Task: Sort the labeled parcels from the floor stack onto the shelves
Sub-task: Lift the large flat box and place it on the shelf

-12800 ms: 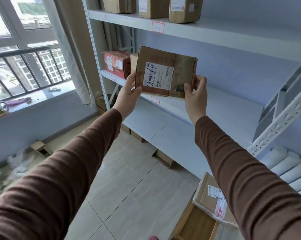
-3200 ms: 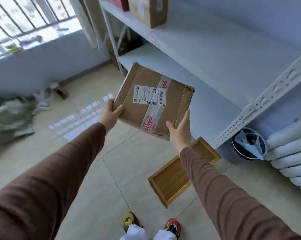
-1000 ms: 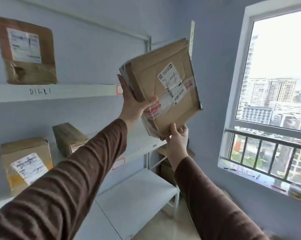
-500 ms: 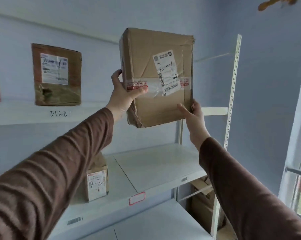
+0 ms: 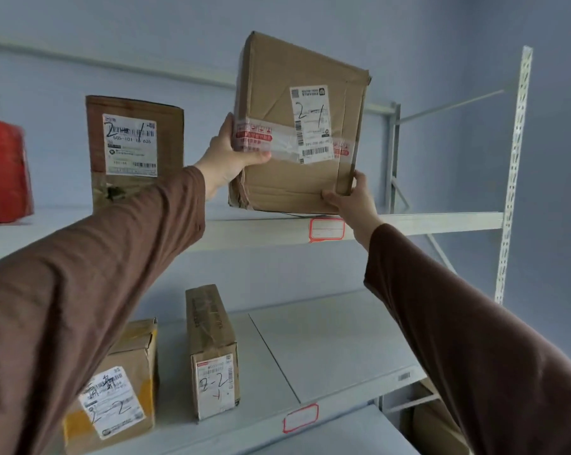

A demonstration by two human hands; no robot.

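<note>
The parcel (image 5: 297,126) is up at the top shelf (image 5: 425,221), held upright with its label marked "2-1" facing out, tilted a little to the right. Its bottom edge looks to be just at the shelf's front lip — whether it already rests there I cannot tell. This is the placing step, by my reading: the box goes beside the other "2-1" box (image 5: 135,149) that stands well to its left. The next move calls for setting the base flat on the shelf, pushing it back, then letting go without it toppling forward.

The left hand (image 5: 231,156) grips the left edge about mid-height, thumb curled over the taped front. The right hand (image 5: 349,195) pinches the lower right corner, thumb across the front and the palm under it. So the parcel sits between the two hands, mostly above them.

Below, two boxes marked "2-2" (image 5: 215,353) stand on the middle shelf (image 5: 343,339).
</note>
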